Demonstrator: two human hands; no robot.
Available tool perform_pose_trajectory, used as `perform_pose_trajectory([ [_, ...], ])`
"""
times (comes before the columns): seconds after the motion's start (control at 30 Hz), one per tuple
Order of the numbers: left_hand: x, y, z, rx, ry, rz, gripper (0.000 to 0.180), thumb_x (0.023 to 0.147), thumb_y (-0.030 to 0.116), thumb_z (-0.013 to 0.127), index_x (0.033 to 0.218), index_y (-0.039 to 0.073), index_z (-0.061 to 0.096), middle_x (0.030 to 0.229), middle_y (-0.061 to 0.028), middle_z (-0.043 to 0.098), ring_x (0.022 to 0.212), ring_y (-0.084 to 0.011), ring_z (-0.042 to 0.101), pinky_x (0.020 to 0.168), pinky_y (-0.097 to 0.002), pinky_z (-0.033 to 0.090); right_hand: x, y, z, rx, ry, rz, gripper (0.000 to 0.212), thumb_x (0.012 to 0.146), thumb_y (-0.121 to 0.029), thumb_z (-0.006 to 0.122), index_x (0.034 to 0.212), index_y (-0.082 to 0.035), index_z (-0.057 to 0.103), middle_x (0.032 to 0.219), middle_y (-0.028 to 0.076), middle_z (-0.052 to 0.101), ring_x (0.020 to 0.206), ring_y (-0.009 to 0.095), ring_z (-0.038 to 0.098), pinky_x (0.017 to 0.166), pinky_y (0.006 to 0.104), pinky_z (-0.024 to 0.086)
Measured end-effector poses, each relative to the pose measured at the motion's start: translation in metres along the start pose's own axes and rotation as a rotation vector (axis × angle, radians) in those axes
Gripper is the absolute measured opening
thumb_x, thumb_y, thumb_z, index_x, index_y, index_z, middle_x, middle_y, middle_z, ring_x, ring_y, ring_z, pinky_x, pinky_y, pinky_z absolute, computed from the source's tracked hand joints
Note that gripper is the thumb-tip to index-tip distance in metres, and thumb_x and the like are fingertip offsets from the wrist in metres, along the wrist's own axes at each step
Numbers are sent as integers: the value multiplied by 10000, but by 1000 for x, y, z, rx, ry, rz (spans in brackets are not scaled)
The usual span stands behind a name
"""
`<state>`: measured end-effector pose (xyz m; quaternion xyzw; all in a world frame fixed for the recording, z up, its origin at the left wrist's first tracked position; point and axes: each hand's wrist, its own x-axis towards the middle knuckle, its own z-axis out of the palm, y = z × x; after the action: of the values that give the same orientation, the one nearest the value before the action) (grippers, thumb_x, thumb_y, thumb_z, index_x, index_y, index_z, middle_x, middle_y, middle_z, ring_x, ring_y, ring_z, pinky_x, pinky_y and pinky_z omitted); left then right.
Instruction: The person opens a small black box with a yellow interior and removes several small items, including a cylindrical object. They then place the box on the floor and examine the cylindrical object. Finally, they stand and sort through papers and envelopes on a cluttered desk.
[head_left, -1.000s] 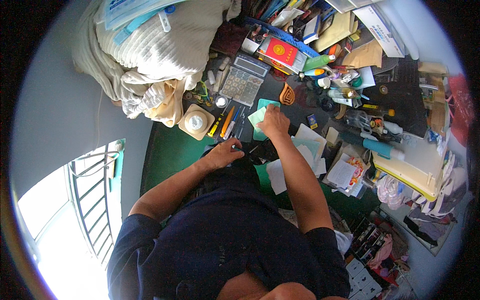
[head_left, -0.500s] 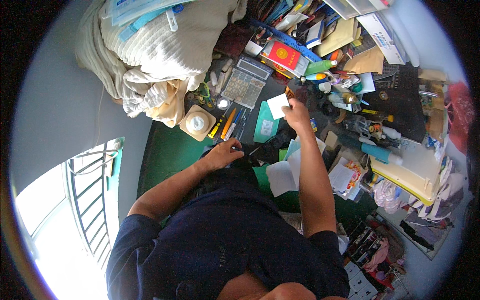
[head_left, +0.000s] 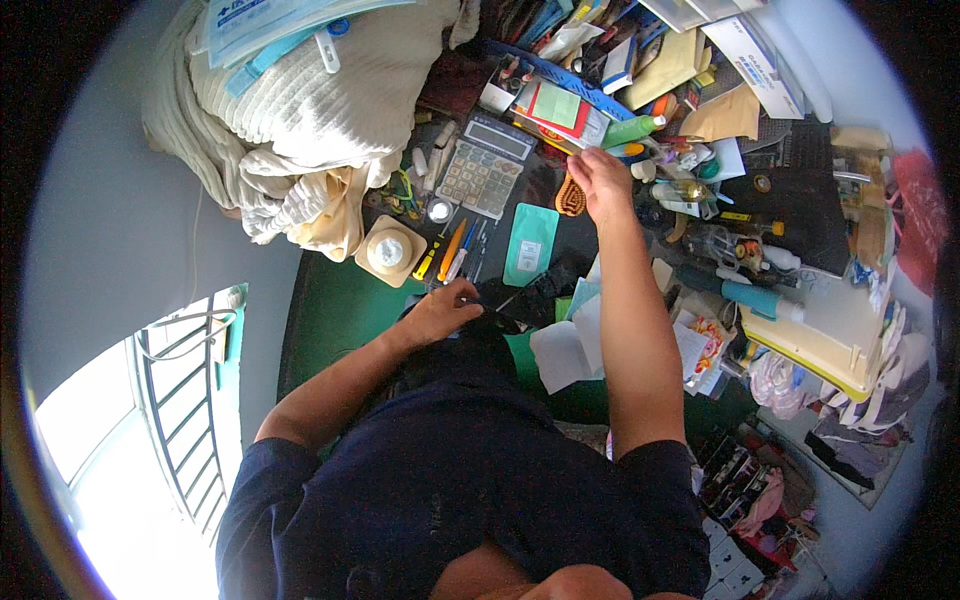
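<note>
My right hand [head_left: 600,180] is stretched far across the cluttered desk. Its curled fingertips touch the edge of a red booklet with a green card on it [head_left: 560,108], by a blue tray [head_left: 560,72]. Whether they pinch anything is hidden. A brown ribbed piece [head_left: 570,196] lies just left of that hand. My left hand [head_left: 447,308] rests near my body on the green mat [head_left: 335,300]. Its fingers are closed on a thin metal tool [head_left: 520,294] that points at a dark object [head_left: 548,285]. A teal packet [head_left: 530,243] lies flat between the two hands.
A grey calculator [head_left: 483,170], orange and yellow screwdrivers [head_left: 448,250] and a beige square holder with a white round top [head_left: 388,250] sit at the left. A cream blanket [head_left: 300,110] is piled behind. White papers [head_left: 565,350], bottles and boxes crowd the right. A barred window [head_left: 170,400] is lower left.
My right hand has reached further away, from beside the teal packet up to the booklet stack at the back. The left hand has stayed in place.
</note>
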<state>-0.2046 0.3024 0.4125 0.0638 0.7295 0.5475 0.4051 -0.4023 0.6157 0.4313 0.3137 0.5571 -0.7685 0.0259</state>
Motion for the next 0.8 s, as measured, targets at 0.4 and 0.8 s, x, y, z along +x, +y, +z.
perform_pose_trajectory([
  [0.4, 20, -5, 10, -112, -63, 5, 421, 985, 294, 727, 1282, 26, 597, 1134, -127, 697, 1092, -241, 677, 982, -391, 541, -40, 63, -41, -1721, -185, -71, 365, 833, -349, 826, 981, -20, 771, 996, 220, 761, 968, 373, 747, 849, 503, 573],
  [0.8, 81, 4, 39, -157, 35, 61, 494, 944, 335, 757, 1298, 25, 607, 1320, -172, 610, 1290, -309, 587, 1085, -423, 476, -56, 104, -35, -1542, 29, -91, 612, 750, -410, 878, 1175, 0, 714, 1153, 231, 743, 1085, 399, 721, 924, 495, 570],
])
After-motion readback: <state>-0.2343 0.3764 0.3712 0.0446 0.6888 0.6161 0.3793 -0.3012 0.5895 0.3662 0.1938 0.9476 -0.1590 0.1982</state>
